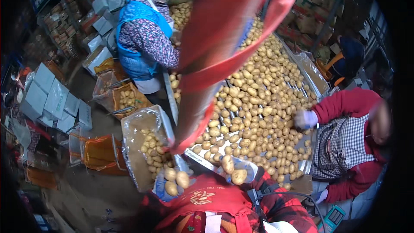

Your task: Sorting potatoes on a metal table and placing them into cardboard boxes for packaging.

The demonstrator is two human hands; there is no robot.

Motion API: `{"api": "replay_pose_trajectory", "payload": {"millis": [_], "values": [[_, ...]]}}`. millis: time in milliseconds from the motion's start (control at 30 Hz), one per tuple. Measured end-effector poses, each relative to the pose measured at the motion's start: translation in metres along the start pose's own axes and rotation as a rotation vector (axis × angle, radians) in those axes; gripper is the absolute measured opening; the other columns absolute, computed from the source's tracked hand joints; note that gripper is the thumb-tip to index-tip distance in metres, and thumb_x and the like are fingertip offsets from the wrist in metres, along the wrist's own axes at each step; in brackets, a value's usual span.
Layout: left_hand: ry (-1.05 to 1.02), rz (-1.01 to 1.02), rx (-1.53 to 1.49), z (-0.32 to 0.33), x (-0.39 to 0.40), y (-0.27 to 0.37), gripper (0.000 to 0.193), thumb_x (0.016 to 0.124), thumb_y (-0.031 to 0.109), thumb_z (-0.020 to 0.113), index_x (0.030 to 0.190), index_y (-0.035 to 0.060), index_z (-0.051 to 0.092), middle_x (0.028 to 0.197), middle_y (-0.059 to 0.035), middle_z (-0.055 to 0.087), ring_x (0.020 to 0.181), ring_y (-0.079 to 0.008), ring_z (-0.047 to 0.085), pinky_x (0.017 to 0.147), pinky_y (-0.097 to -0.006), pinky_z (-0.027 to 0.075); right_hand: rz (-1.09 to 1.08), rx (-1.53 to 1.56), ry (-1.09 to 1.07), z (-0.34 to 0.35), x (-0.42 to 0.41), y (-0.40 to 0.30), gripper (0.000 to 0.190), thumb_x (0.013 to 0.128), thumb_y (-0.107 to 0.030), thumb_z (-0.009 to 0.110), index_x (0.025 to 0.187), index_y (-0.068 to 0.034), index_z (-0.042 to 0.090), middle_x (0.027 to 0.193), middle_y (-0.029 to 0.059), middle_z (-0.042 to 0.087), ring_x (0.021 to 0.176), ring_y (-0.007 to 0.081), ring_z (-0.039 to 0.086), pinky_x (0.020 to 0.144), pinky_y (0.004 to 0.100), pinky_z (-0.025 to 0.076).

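Note:
My left hand [168, 185], in a blue and white glove, holds several potatoes [176, 179] beside the lower end of a plastic-lined cardboard box [131, 132]. That box has a pile of potatoes [152, 150] in it. Gloved in the same way, my right hand [240, 170] holds two potatoes [233, 170] at the near edge of the metal sorting table [201, 161]. Many loose potatoes [258, 103] cover the table and its rollers. A blurred red strap or cloth [220, 32] hangs close to the camera and hides part of the table.
A person in a blue vest [137, 38] stands at the table's far left. Another in red sleeves and a checked apron [339, 145] reaches over its right side. Orange-lined crates [103, 152] and stacked grey boxes [55, 98] stand on the left. A scanner-like teal device [333, 218] lies lower right.

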State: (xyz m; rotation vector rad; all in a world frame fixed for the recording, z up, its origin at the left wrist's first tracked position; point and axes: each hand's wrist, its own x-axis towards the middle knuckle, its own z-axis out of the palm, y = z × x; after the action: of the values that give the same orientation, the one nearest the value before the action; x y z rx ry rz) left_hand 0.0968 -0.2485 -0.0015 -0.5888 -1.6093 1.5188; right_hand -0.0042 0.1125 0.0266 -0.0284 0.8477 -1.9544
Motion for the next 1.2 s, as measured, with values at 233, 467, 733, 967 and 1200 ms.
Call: {"api": "replay_pose_trajectory", "payload": {"millis": [233, 467, 733, 967, 1200], "values": [[0.118, 1.215, 1.177, 0.073, -0.074, -0.007, 0.053, 0.102, 0.042, 0.054, 0.148, 0.0196, 0.045, 0.14, -0.0092, 0.056, 0.121, -0.0297, 0.059, 0.099, -0.0509, 0.051, 0.136, -0.097, -0.121, 0.14, 0.114, 0.022, 0.026, 0.1, -0.024, 0.063, 0.12, -0.009, 0.055, 0.108, 0.0011, 0.059, 0.084, 0.0113, 0.059, 0.073, 0.0274, 0.052], [0.129, 1.515, 1.99, 0.056, -0.053, -0.036, 0.045, 0.106, 0.025, 0.053, 0.147, 0.0101, 0.048, 0.14, -0.0053, 0.058, 0.125, -0.0235, 0.058, 0.107, -0.0379, 0.046, 0.074, -0.868, 0.117, 0.206, 0.21, 0.051, 0.067, 0.094, -0.02, 0.074, 0.149, 0.004, 0.045, 0.139, 0.0114, 0.06, 0.123, 0.0189, 0.059, 0.105, 0.0331, 0.047], [-0.353, 1.19, 1.265, 0.068, -0.139, -0.028, 0.042, 0.099, 0.049, 0.056, 0.125, 0.0163, 0.063, 0.133, -0.0116, 0.064, 0.123, -0.0349, 0.06, 0.1, -0.0669, 0.046, 0.201, 0.217, 0.176, 0.211, 0.25, 0.083, 0.047, 0.107, -0.037, 0.049, 0.14, -0.004, 0.052, 0.131, 0.0143, 0.066, 0.115, 0.0292, 0.068, 0.096, 0.0446, 0.058], [-0.281, 1.645, 1.602, 0.062, -0.145, -0.004, 0.034, 0.097, 0.04, 0.058, 0.112, 0.0101, 0.061, 0.113, -0.0078, 0.064, 0.106, -0.0244, 0.061, 0.097, -0.0427, 0.052, -0.26, -1.115, -0.09, 0.235, 0.273, 0.117, 0.043, 0.106, -0.033, 0.054, 0.137, -0.003, 0.059, 0.143, 0.0153, 0.057, 0.139, 0.0303, 0.047, 0.115, 0.0416, 0.037], [-0.416, 1.331, 1.086, 0.14, -0.242, 0.018, 0.049, 0.082, 0.029, 0.079, 0.119, 0.0034, 0.059, 0.119, -0.0144, 0.061, 0.111, -0.0303, 0.061, 0.092, -0.0468, 0.056, 0.014, -1.114, 0.248, 0.184, 0.201, 0.123, 0.039, 0.099, -0.028, 0.061, 0.131, -0.007, 0.065, 0.125, 0.0154, 0.068, 0.119, 0.028, 0.062, 0.106, 0.0395, 0.047]]}}
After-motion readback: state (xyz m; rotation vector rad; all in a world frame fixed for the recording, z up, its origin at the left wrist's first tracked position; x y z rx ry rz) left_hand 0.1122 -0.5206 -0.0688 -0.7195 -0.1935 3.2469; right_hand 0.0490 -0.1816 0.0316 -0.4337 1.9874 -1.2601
